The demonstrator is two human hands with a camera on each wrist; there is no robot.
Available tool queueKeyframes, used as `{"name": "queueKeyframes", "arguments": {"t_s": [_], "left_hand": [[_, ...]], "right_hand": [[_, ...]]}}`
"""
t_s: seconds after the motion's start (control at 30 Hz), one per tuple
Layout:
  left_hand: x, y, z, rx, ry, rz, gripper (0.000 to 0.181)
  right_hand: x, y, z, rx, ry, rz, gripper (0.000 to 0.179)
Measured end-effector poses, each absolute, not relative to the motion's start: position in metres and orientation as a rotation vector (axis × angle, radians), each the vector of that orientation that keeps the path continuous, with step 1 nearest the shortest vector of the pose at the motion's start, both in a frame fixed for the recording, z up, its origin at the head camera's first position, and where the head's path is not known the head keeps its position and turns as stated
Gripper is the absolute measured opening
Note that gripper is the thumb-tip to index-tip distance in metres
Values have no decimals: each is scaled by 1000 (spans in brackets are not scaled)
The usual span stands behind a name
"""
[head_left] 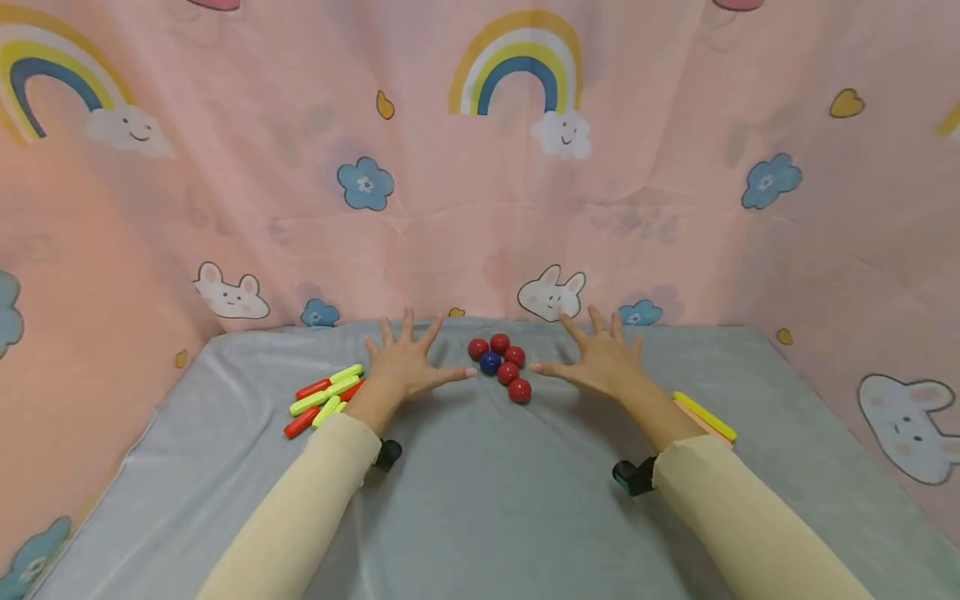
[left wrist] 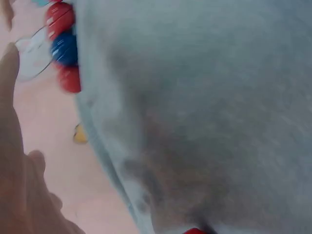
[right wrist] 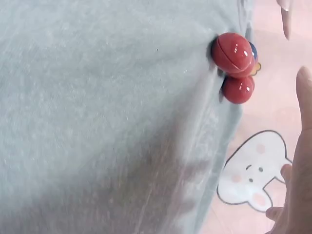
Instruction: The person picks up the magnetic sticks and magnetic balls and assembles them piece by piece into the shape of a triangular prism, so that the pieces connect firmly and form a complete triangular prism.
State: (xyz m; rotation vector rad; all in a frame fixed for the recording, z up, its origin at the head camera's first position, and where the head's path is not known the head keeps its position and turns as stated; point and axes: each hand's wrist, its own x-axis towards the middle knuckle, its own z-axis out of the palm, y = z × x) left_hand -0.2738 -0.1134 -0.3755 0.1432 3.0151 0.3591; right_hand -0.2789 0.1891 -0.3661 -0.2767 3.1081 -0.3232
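Note:
Several glossy red balls [head_left: 520, 390] and one dark blue ball [head_left: 490, 362] sit in a cluster on the grey cloth, between the two hands. My left hand [head_left: 405, 365] is to the left of them, fingers spread wide and thumb pointing at the balls. On the other side my right hand [head_left: 602, 358] has its fingers spread too, its thumb directed toward the cluster. Both hands hold nothing. In the right wrist view, a red ball [right wrist: 233, 52] shows a seam line around it. The left wrist view shows the blue ball [left wrist: 65, 48] between red ones.
Red-and-yellow marker-like sticks [head_left: 324, 398] lie in a pile beside the left wrist. By the right forearm lie a yellow stick [head_left: 705, 415] and a pale pink one, partly covered. A pink printed curtain [head_left: 465, 225] stands behind the grey cloth [head_left: 495, 508].

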Motion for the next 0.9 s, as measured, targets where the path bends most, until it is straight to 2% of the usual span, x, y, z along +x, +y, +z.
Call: {"name": "queueKeyframes", "arguments": {"t_s": [0.2,0.33,0.57,0.73,0.9], "left_hand": [[-264,-125,-365,281,3003,644,95],[-242,-140,-351,394,2973,786,82],[-200,-173,-343,191,2908,1114,52],[-193,-180,-349,205,3055,946,38],[-191,-187,-357,124,3153,739,27]], "right_hand": [[-271,186,-367,-342,3166,-499,105],[-258,179,-369,-356,3154,-749,91],[-237,159,-386,-363,3091,-1223,64],[-236,146,-409,-464,3070,-1473,51],[-240,137,-433,-600,3066,-1496,45]]}}
